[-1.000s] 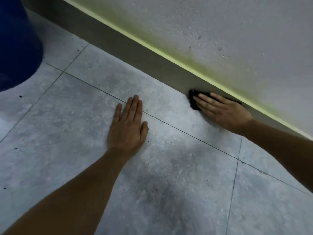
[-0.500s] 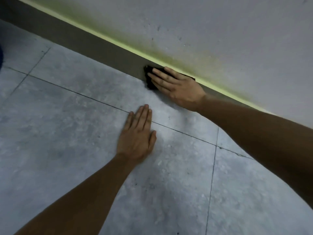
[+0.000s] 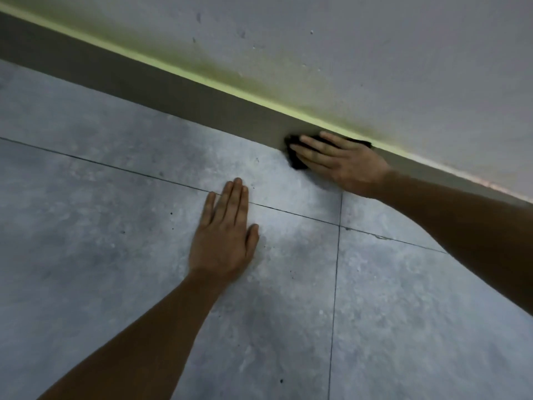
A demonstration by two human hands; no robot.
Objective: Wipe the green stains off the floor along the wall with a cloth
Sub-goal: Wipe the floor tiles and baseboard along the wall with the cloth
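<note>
So the right hand (image 3: 343, 161) was pressed flat on a dark cloth (image 3: 294, 160), fingers stretched out and a little spread over it rather than gripping it; the cloth sat right in the corner where the grey tiled floor (image 3: 115, 255) met the brown skirting (image 3: 173, 88), with most of it hidden under the palm. The left hand (image 3: 226, 235) was planted flat on the tile, fingers together and thumb out, holding nothing; looked like a prop for body weight to me.

The green staining (image 3: 245, 73) showed as a band along the top of the skirting and a smudge up the wall (image 3: 375, 53); honestly I couldn't spot any green on the floor itself, too dim to tell.

If I were doing this step, I'd have kept the pressure through the fingertips so the cloth edge stayed jammed into the corner; short overlapping strokes along the skirting, not wide sweeps; and I'd have refolded to a clean face once it loaded up, since a dark cloth hides what it's smearing around.
</note>
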